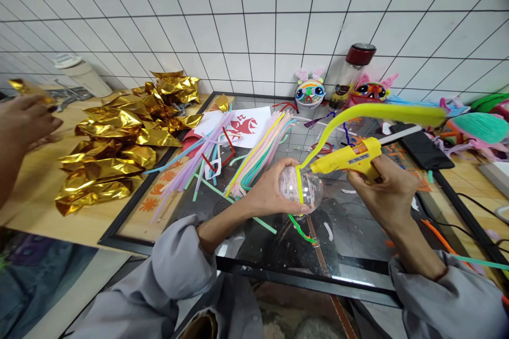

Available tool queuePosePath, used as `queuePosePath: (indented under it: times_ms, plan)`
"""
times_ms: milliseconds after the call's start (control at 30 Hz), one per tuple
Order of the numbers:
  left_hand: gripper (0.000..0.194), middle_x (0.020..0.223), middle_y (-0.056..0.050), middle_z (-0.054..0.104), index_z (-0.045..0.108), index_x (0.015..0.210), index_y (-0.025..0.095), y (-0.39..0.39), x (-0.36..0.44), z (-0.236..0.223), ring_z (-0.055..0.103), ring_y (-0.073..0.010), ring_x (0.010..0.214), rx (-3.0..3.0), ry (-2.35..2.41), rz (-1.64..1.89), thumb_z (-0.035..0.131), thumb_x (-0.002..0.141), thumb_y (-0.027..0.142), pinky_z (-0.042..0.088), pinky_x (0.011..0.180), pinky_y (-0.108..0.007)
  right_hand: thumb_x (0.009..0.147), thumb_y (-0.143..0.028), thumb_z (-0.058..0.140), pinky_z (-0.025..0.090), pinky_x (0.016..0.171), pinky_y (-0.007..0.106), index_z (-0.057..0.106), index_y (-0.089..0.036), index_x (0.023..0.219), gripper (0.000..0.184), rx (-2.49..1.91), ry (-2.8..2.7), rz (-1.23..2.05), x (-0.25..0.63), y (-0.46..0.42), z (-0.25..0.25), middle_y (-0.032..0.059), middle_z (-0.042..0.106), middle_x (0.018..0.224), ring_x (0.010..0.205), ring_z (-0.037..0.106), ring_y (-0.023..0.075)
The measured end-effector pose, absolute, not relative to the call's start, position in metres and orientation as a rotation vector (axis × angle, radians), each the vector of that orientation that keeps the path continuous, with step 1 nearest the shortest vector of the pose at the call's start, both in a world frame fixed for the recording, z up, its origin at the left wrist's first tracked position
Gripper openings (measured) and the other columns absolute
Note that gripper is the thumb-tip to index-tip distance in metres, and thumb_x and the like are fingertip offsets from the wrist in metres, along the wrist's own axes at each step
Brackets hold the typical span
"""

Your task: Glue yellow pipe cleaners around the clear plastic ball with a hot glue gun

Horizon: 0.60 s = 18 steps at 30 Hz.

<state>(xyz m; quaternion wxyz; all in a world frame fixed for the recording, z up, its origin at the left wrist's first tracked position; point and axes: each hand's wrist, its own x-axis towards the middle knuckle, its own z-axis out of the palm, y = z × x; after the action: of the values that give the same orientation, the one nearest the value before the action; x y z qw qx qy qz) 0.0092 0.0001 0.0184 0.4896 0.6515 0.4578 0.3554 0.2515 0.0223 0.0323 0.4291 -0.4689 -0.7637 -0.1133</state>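
My left hand [268,190] is closed around a clear plastic ball [312,190], holding it above the glass tabletop. A yellow pipe cleaner [369,111] lies across the ball's side, and its long free end arcs up and to the right. In my right hand [387,190] is a yellow hot glue gun [345,159] with a white glue stick [401,135] sticking out of its back. The gun's tip is close beside the pipe cleaner on the ball; whether they touch I cannot tell. A green pipe cleaner [301,229] shows below the ball.
Bundles of pastel pipe cleaners [262,153] lie behind my left hand. Crumpled gold foil packets [115,143] cover the left side, where another person's hand [29,122] reaches in. Decorated balls [310,92], a bottle [350,74] and a black phone-like object [423,148] stand or lie farther back.
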Motion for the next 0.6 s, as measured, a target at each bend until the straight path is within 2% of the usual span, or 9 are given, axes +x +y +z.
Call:
queuePosePath:
  times_ms: [200, 400, 600]
  plan:
    - [0.087, 0.112, -0.007, 0.059, 0.044, 0.124, 0.018, 0.0003, 0.0091, 0.0139, 0.060, -0.0247, 0.102, 1.592, 1.070, 0.881, 0.088, 0.051, 0.035, 0.049, 0.092, -0.039, 0.073, -0.015, 0.062, 0.025, 0.047, 0.025, 0.036, -0.023, 0.063, 0.029, -1.116, -1.933, -0.291, 0.2527, 0.0224, 0.0339, -0.0071, 0.035, 0.056, 0.047, 0.032, 0.0082]
    - [0.093, 0.116, -0.009, 0.058, 0.043, 0.127, 0.016, 0.0006, 0.0091, 0.0154, 0.059, -0.0258, 0.104, 1.594, 1.096, 0.885, 0.089, 0.048, 0.035, 0.048, 0.095, -0.041, 0.073, -0.016, 0.060, 0.026, 0.047, 0.026, 0.035, -0.024, 0.063, 0.028, -1.171, -1.900, -0.297, 0.2519, 0.0228, 0.0317, -0.0065, 0.037, 0.057, 0.047, 0.033, 0.0087]
    - [0.089, 0.116, -0.008, 0.058, 0.043, 0.125, 0.017, 0.0011, 0.0087, 0.0146, 0.059, -0.0264, 0.106, 1.601, 1.085, 0.872, 0.089, 0.051, 0.037, 0.048, 0.096, -0.041, 0.073, -0.017, 0.062, 0.023, 0.046, 0.027, 0.031, -0.024, 0.062, 0.033, -1.186, -1.871, -0.307, 0.2519, 0.0231, 0.0315, -0.0073, 0.032, 0.054, 0.045, 0.029, 0.0086]
